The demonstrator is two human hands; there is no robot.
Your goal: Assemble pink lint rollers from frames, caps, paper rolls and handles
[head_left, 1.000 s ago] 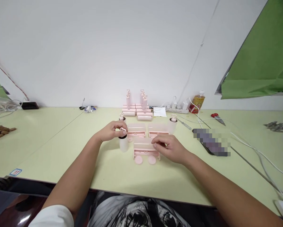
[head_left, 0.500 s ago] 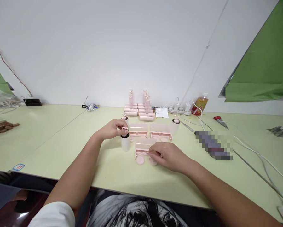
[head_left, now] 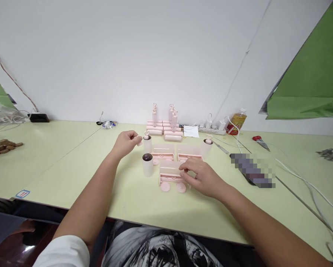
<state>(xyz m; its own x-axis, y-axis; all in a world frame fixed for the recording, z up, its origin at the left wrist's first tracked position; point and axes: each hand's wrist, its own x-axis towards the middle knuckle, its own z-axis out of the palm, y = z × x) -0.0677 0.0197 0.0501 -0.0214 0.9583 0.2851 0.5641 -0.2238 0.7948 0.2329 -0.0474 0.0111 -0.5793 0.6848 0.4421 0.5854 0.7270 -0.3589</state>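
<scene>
While the right hand [head_left: 202, 178] rests its fingers on the pink tray [head_left: 170, 174], grasping its right end, the left hand [head_left: 126, 142] pinches a small pink cap [head_left: 139, 140] behind the open white roll [head_left: 148, 165], which stands just left of that tray.

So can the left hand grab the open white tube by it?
Probably yes. The left hand hovers just behind the open tube, which stands upright on the table with bare space around it. Its fingers pinch a small pink piece, so that might need putting down first.
</scene>
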